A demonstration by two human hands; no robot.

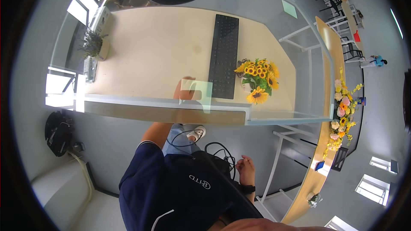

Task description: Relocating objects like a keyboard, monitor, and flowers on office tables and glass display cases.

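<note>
My left hand [183, 89] reaches over the light wooden desk [158, 47], seen partly through a clear glass panel [214, 119] along the near edge. Its thumb and fingers curve apart, and no held thing shows. A pale green see-through square [204, 90] overlaps the hand; whether they touch is hard to tell. To the right of that hand lies a black keyboard [224, 55]. My right hand [245, 169], a black band at its wrist, hangs low beside my body. Its fingers are loosely bent, with nothing visible in them.
Artificial sunflowers [259, 75] in a white pot stand right of the keyboard, and a potted lavender-like plant [95, 45] at the left. Glass walls ring the desk. Black cables [224, 152] loop near my legs. A long wooden table [314, 158] with flowers runs along the right.
</note>
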